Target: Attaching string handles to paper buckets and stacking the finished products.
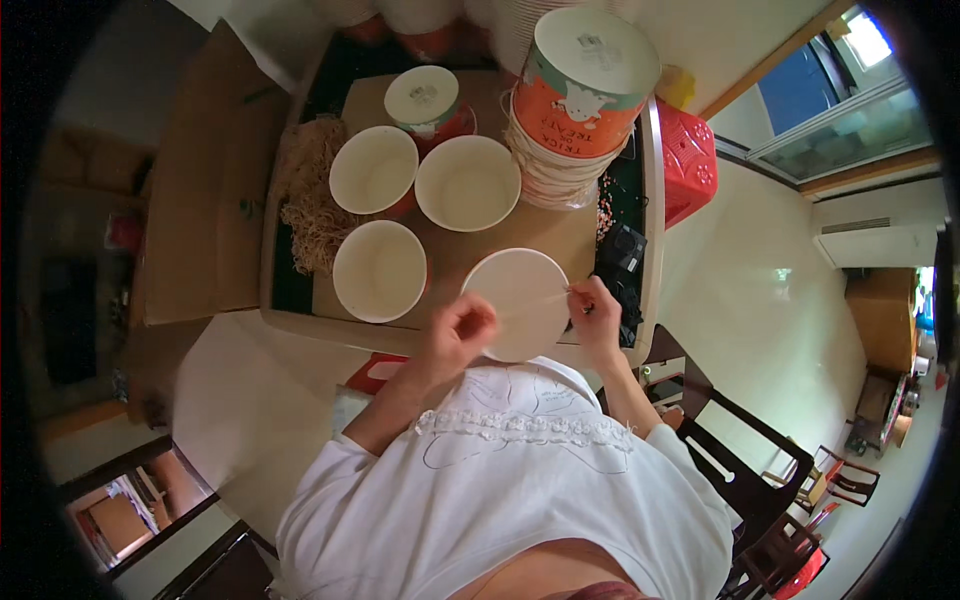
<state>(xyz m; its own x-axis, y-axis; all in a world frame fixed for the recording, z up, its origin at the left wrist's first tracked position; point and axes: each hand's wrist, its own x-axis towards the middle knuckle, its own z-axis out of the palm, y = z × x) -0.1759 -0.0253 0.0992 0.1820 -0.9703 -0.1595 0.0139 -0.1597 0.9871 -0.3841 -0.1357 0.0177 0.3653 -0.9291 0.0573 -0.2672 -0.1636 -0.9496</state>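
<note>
Tangled tan cords [312, 205] are lying on the surface [320, 332], left of three open tubs [380, 270]. My left hand [463, 335] is half curling, blur hiding any hold, over the near tub [522, 300] at the surface's front edge. My right hand [597, 312] is pinching what looks like a thin strand [552, 295] beside that tub's rim; light, even tension is probably serving best.

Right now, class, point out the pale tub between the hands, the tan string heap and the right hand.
Pale tub [530, 308], head view: middle of its round, pale face.
Tan string heap [312, 200], head view: strands midway along the heap.
Right hand [597, 312], head view: middle of the hand.
</note>
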